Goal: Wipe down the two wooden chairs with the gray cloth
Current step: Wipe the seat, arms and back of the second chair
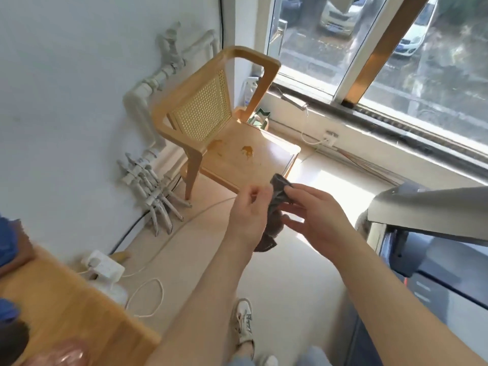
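No text, label, brand or number can be read anywhere in the view. The white shoe (244, 323) near the bottom edge carries dark markings on its upper, too blurred to make out. The plates of the cars (408, 38) seen through the window are illegible smears

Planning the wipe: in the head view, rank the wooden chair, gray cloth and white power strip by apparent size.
1. wooden chair, clearly largest.
2. gray cloth and white power strip: look similar; the cloth is bunched and nearer the camera, so unranked.
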### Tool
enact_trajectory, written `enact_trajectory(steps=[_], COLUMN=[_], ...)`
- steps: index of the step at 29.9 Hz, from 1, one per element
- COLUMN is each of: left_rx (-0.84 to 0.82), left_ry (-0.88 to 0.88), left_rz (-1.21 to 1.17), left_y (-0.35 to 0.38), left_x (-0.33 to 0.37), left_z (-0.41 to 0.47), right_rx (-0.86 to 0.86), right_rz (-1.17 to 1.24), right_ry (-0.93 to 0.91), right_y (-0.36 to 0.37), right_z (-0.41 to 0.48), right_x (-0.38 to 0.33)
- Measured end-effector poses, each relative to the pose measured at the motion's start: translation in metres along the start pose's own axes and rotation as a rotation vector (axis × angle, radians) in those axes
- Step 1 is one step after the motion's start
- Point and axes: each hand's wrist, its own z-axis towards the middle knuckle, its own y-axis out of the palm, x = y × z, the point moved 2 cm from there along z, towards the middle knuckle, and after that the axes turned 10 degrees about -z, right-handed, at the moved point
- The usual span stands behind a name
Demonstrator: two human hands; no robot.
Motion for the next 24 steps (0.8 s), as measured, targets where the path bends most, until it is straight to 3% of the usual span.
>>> enact_trajectory(steps=[2,4,11,16,19,22,24], left_rx=[-0.081,-0.087,0.131,0.360,0.225,-0.056,-0.154], left_ry=[0.000,0.017,0.039,0.011,-0.023,-0.133,-0.220], left_rz=[0.248,0.352,0.117,-0.241,-0.176,0.201,0.393], left_y=[-0.001,0.004,0.013,0.020,0.023,0.018,0.005], left_x=[0.008,0.013,-0.012,-0.054,-0.077,-0.104,-0.129], left_z=[0.008,0.038,0.145,0.220,0.256,0.295,0.322], right_rx=[-0.008,-0.024,-0.177,-0.176,-0.248,-0.289,-0.281], right_rz=[0.003,0.001,0.020,-0.003,-0.285,-0.657,-0.893], right_ry=[-0.023,-0.014,0.087,0.118,0.023,-0.091,-0.164], right_y=[-0.002,-0.013,-0.046,-0.071,-0.081,-0.089,-0.094], right_z=[0.008,0.038,0.169,0.276,0.329,0.382,0.419], right_x=[-0.002,-0.008,-0.012,0.000,0.017,0.035,0.051])
